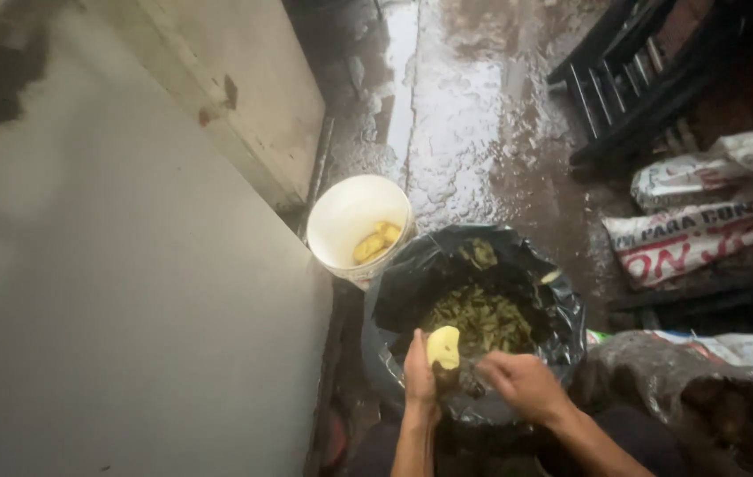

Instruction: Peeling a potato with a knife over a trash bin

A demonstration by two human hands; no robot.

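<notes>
Left hand (419,375): gripping a peeled plantain (443,347)
Right hand (518,380): curling, grasp unclear
Bin (394,300): holding green peels (482,318)
White bucket (341,221): holding peeled pieces (376,241)
Sacks (703,234): white, red-printed, lying right

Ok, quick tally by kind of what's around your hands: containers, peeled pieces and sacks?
White bucket: 1
Bin lined with a black bag, holding green peels: 1
Yellow peeled piece in the left hand: 1
Yellow peeled pieces in the bucket: about 2, blurred
Printed sacks: 2
Total: about 7
</notes>
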